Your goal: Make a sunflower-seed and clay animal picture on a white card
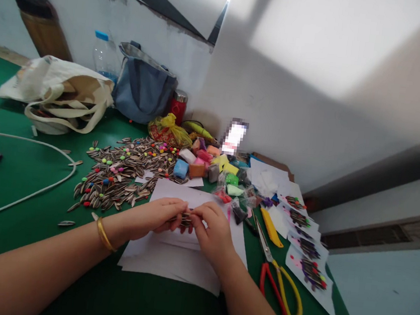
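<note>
Between my fingertips is a small cluster of striped sunflower seeds (185, 219), held above sheets of white paper (175, 261). My left hand (163, 215), with a gold bangle (104, 234) at the wrist, pinches the cluster from the left. From the other side my right hand (213, 228) grips it with thumb and fingers. Fingers cover part of the cluster, so its full shape is hidden. A wide heap of sunflower seeds (120, 180), dotted with bright coloured beads or balls, spreads to the left of the paper. Behind the paper sit blocks of coloured clay (198, 170).
Red-and-yellow-handled scissors (273, 261) and a yellow utility knife (270, 227) lie right of the paper. Farther right are paper sheets bearing seed clusters (312, 275). A lit phone (234, 136), a blue bag (144, 87) and a red flask (178, 107) stand by the wall. A white cable (51, 186) crosses the left.
</note>
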The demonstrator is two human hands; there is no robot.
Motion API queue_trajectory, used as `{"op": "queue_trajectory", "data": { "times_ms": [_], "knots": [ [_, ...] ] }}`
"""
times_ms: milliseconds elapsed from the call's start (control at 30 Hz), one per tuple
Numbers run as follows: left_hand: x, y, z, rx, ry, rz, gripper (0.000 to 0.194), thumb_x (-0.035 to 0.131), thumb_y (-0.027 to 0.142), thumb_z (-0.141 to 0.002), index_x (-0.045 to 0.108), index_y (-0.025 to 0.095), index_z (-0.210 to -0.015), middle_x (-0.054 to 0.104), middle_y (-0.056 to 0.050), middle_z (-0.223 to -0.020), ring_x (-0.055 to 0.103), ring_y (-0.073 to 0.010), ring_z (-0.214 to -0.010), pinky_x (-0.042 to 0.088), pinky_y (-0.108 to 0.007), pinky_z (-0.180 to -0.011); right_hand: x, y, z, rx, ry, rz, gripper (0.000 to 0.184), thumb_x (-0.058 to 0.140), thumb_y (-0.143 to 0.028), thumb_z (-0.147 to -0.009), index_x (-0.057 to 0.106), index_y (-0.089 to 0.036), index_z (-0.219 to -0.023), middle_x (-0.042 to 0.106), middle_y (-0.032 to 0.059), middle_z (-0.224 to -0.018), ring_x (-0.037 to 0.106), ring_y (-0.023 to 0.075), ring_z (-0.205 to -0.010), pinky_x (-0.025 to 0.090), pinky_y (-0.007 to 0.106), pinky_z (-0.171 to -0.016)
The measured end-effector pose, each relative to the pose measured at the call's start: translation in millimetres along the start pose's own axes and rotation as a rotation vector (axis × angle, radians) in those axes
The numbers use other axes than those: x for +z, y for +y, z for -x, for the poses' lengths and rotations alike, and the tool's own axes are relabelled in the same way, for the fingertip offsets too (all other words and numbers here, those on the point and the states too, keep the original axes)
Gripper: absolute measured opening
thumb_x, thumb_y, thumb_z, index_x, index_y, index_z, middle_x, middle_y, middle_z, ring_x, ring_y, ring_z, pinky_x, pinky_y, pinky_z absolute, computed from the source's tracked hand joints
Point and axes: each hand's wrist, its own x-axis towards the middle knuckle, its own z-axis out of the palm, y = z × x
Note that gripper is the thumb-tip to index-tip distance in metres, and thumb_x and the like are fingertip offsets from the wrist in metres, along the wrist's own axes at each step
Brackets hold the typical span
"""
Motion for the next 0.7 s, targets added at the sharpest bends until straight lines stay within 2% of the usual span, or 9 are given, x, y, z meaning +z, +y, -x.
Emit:
{"op": "queue_trajectory", "data": {
  "times_ms": [133,233,333,367,433,500,633,700],
  "knots": [
    [-2.0,3,-2,0.025,0.068,-0.118,0.031,0.060,0.047,-0.085,0.058,0.017,-0.076,0.055,0.004,-0.061,0.040,-0.0079,-0.048,0.027,-0.021,-0.046,-3,1,0,0.023,0.010,-0.041,0.014,0.054,-0.021,-0.094,0.065,-0.020,-0.086,0.062,0.0049,-0.085,0.057,0.0189,-0.083,0.045,0.033,-0.075],
    [-1.6,3,-4,0.119,0.083,-0.191,0.029,0.059,0.044,-0.085,0.059,0.017,-0.075,0.064,0.000,-0.068,0.055,-0.0127,-0.061,0.042,-0.024,-0.058,-4,0,0,0.040,-0.008,-0.104,0.010,0.057,-0.019,-0.091,0.065,-0.020,-0.087,0.062,0.0037,-0.086,0.058,0.0177,-0.083,0.045,0.031,-0.075],
    [-2.5,1,-6,0.185,0.042,-0.239,0.027,0.056,0.042,-0.087,0.063,0.017,-0.079,0.071,-0.005,-0.078,0.064,-0.0182,-0.075,0.049,-0.030,-0.071,-8,5,-1,0.073,0.011,-0.109,0.010,0.057,-0.018,-0.089,0.064,-0.020,-0.083,0.060,0.0023,-0.083,0.057,0.0165,-0.080,0.045,0.029,-0.073],
    [-4.1,0,-7,0.195,0.064,-0.286,0.027,0.054,0.042,-0.088,0.064,0.017,-0.081,0.072,-0.005,-0.080,0.065,-0.0194,-0.077,0.050,-0.031,-0.074,-10,9,-1,0.097,0.030,-0.093,0.011,0.056,-0.018,-0.090,0.063,-0.019,-0.082,0.060,0.0021,-0.082,0.056,0.0161,-0.079,0.044,0.028,-0.072],
    [-9.6,-2,-8,0.205,0.194,-0.468,0.029,0.052,0.043,-0.089,0.067,0.018,-0.084,0.073,-0.006,-0.084,0.065,-0.0213,-0.080,0.050,-0.032,-0.076,-15,17,-1,0.168,0.054,-0.044,0.011,0.054,-0.019,-0.090,0.063,-0.019,-0.082,0.060,0.0016,-0.081,0.055,0.0155,-0.076,0.044,0.027,-0.070],
    [-17.8,-4,-10,0.191,0.348,-0.730,0.031,0.050,0.045,-0.090,0.070,0.021,-0.089,0.073,-0.006,-0.091,0.065,-0.0238,-0.086,0.048,-0.033,-0.079,-20,26,-1,0.245,0.000,0.010,0.010,0.056,-0.020,-0.088,0.064,-0.019,-0.082,0.061,0.0010,-0.079,0.055,0.0151,-0.073,0.042,0.026,-0.067],
    [-32.7,-8,-14,0.093,0.401,-0.986,0.035,0.044,0.042,-0.092,0.072,0.024,-0.102,0.075,-0.007,-0.104,0.066,-0.0273,-0.096,0.048,-0.035,-0.084,-25,33,-1,0.322,-0.205,0.133,0.009,0.061,-0.017,-0.081,0.067,-0.019,-0.075,0.065,0.0003,-0.073,0.057,0.0150,-0.070,0.039,0.025,-0.062],
    [-35.8,-10,-15,0.062,0.406,-1.056,0.036,0.043,0.040,-0.092,0.072,0.025,-0.106,0.074,-0.008,-0.108,0.067,-0.0281,-0.100,0.048,-0.036,-0.087,-24,30,-2,0.325,-0.259,0.195,0.010,0.062,-0.017,-0.081,0.068,-0.019,-0.075,0.066,0.0006,-0.074,0.058,0.0148,-0.069,0.038,0.025,-0.062]
  ]
}}
